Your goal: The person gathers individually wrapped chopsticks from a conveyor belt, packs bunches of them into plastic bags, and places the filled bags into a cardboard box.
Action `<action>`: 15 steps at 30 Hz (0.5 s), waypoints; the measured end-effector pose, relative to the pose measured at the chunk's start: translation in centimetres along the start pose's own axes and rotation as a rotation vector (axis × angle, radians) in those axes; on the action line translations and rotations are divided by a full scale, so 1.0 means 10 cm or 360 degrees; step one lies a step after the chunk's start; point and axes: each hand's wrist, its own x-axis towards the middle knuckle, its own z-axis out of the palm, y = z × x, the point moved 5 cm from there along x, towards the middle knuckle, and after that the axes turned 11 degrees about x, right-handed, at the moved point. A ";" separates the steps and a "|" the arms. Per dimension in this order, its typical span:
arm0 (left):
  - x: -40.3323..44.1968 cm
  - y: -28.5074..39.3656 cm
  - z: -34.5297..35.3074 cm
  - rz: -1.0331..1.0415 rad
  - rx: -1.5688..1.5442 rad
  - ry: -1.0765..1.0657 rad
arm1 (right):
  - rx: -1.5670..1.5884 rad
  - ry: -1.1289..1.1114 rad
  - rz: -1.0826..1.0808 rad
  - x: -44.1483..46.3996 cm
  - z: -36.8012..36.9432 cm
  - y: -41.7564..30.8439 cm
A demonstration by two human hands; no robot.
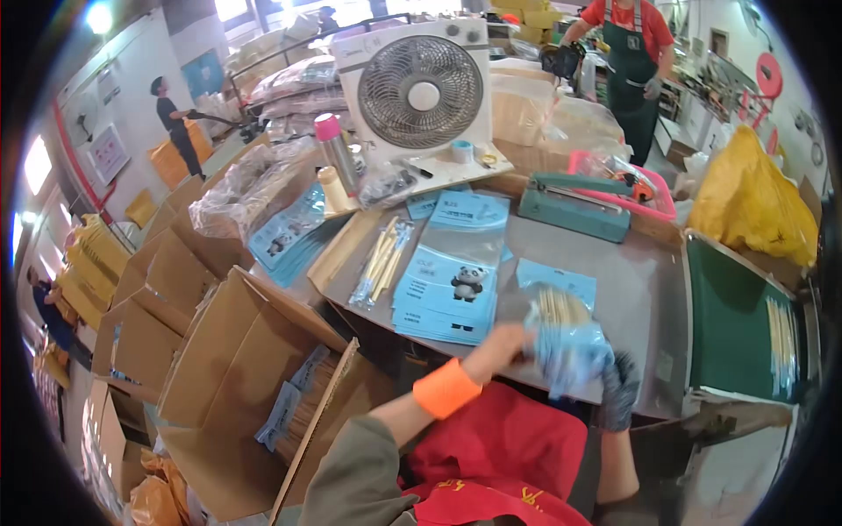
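Note:
A blue-printed plastic bag (574,355) with a bundle of thin wooden sticks (561,307) showing at its top is between my hands, blurred by motion. My left hand (506,349), bare below an orange wristband (447,388), is closed on the bag's left side. At its right edge is my right hand (619,383) in a dark grey glove, the fingers bent against the plastic. Left of them lies a stack of flat blue panda bags (447,285). One more blue bag (561,280) lies flat behind the held one.
Clear-wrapped sticks (381,263) lie left of the stack. Behind stand a teal bag sealer (574,206), pink basket (645,206), box fan (421,96) and pink-capped thermos (336,153). An open carton (219,394) holds packs at left; a green tray (728,324) is right. A co-worker (627,70) stands behind.

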 end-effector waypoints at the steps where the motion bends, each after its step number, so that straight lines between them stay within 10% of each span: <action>1: 0.09 0.24 -0.06 0.0035 0.0040 -0.0009 | 0.0050 0.0110 -0.0171 0.11 -0.02 -0.17; 3: 0.08 0.52 -0.10 0.0100 0.0203 -0.0037 | -0.0658 0.0056 -0.0791 0.13 0.04 -0.33; 9: 0.06 0.08 -0.08 0.1063 0.1940 0.0658 | 0.0226 0.0064 -0.0056 0.23 -0.13 0.84; 15: 0.33 -0.25 0.66 0.1382 0.2278 -0.0079 | 0.0222 -0.0039 -0.0067 0.12 -0.26 0.89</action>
